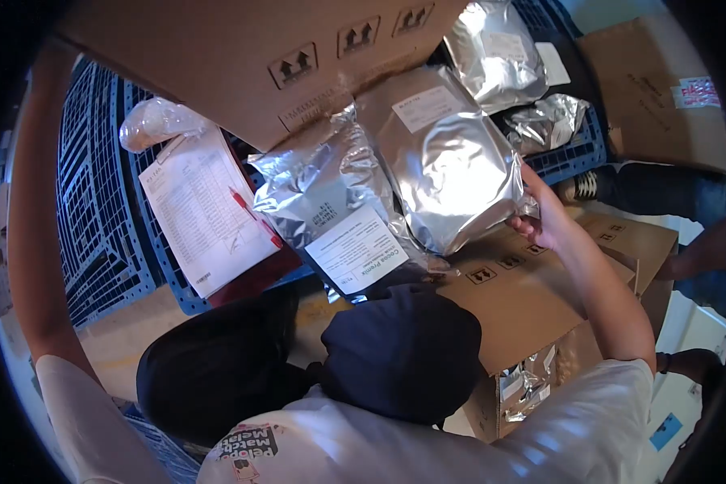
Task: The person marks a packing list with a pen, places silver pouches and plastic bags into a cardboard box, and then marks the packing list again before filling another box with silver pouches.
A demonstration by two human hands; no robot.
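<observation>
My right hand [547,219] has its fingers closed round the lower right corner of a large silver foil bag [456,173] with a white label. Touching that bag on its left is a second foil bag [319,189], labelled "Cocoa Premix". Above both looms a tilted cardboard box [210,60] printed with up arrows; its lower edge is close to the tops of the bags. My left arm reaches up the left side, and my left hand [55,64] is at the box's left corner in shadow, its fingers hidden.
Blue plastic pallets [97,194] lie under the bags. A clipboard with papers [202,210] and a red pen [254,216] is on the left. More foil bags [500,60] lie at the back. An open carton [492,323] stands front right. Another person's legs [653,194] are at right.
</observation>
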